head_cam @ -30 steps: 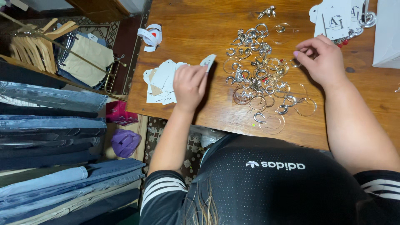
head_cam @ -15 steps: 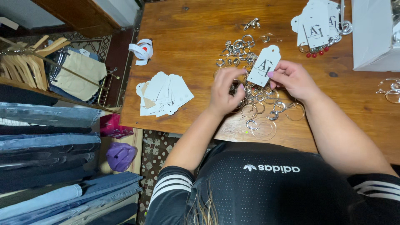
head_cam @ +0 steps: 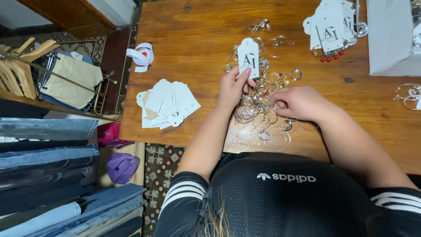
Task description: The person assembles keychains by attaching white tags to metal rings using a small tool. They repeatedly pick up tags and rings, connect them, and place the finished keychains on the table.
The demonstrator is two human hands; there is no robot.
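Left hand (head_cam: 233,87) is pinching one white card tag (head_cam: 248,57) by its lower edge, thumb and fingers pressed together on it, tag standing upright above the heap of silver hoop earrings (head_cam: 263,94). Right hand (head_cam: 296,103) is resting on the right part of that heap, fingers curling down into the rings; cannot tell if anything is caught between the fingertips. Heap is sitting mid-table, too tangled to count, with a few loose hoops spilling toward the near edge of the wooden table (head_cam: 197,26) by the person's chest. Open bare wood is lying above the heap and to the left of it, up to the far edge. One fanned stack of blank white tags (head_cam: 169,104) is lying close to the left table edge, well apart from the left hand. One white tape roll (head_cam: 142,55) is sitting right at the left edge. One second pile of tags with earrings attached (head_cam: 329,28) is sitting at the far right, beside one white box (head_cam: 390,39) crowding the right corner. Two loose hoops (head_cam: 408,96) are lying at the right edge of view.
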